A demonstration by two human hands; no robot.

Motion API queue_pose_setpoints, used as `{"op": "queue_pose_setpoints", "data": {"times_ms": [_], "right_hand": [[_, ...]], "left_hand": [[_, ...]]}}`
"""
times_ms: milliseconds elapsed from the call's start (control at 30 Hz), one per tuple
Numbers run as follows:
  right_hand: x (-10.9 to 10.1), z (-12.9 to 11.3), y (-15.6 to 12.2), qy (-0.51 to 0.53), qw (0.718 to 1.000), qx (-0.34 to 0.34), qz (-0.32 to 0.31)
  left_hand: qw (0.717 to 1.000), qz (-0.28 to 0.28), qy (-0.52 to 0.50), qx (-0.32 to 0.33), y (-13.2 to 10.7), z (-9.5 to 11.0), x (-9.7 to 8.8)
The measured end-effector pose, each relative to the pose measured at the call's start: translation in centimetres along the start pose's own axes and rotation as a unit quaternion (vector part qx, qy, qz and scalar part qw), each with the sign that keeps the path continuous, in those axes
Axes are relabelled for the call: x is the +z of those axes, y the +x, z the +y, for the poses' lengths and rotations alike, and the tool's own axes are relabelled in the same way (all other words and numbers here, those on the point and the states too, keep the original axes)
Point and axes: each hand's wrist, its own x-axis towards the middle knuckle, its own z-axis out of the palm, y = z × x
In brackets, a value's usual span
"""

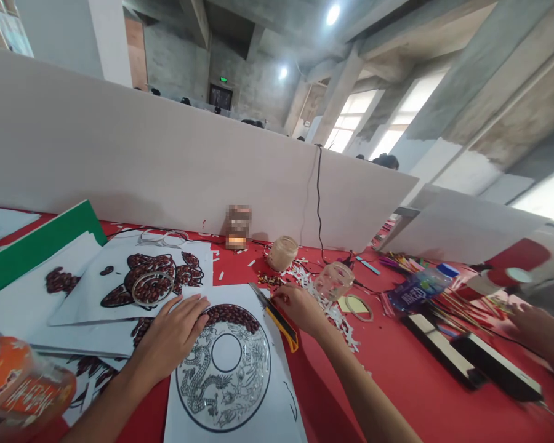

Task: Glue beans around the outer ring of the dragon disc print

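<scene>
A paper sheet (284, 384) with a round dragon-and-phoenix drawing (226, 378) lies in front of me. Dark red beans (231, 315) cover the top of its ring. My left hand (178, 326) rests flat on the sheet's upper left, fingers stretched out and touching the ring's edge. My right hand (300, 309) is closed, fingertips pressed together by the sheet's upper right edge; anything in them is too small to make out. Just left of and partly under it lies a yellow utility knife (281, 323). Loose beans and seeds (268, 280) are scattered beyond the fingertips.
Two jars (282, 253) stand beyond my right hand among paper scraps (339, 323). Bean-covered drawings (152, 277) and an orange-labelled jar (25, 391) are at left. At right are a purple-labelled bottle (420, 286), black-and-cream devices (498, 366) and another person's hand (535, 329).
</scene>
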Motion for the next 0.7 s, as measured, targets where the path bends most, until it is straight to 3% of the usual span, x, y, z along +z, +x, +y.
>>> {"op": "queue_pose_setpoints", "data": {"times_ms": [267, 400, 533, 700], "right_hand": [[0.0, -0.8, 1.8, 0.006, 0.999, 0.030, -0.044], [0.1, -2.0, -1.4, 0.033, 0.999, 0.042, 0.008], [1.7, -4.1, -5.8, 0.083, 0.994, 0.057, 0.045], [3.2, -6.1, -7.4, 0.005, 0.992, 0.114, 0.058]], "left_hand": [[1.000, -0.006, -0.008, -0.006, 0.0, 0.1, -0.2], [1.000, -0.003, -0.011, -0.008, -0.1, 0.0, -0.2], [1.000, -0.006, -0.017, -0.009, -0.1, 0.0, -0.1], [1.000, -0.003, -0.020, -0.012, -0.1, 0.0, 0.0]]}}
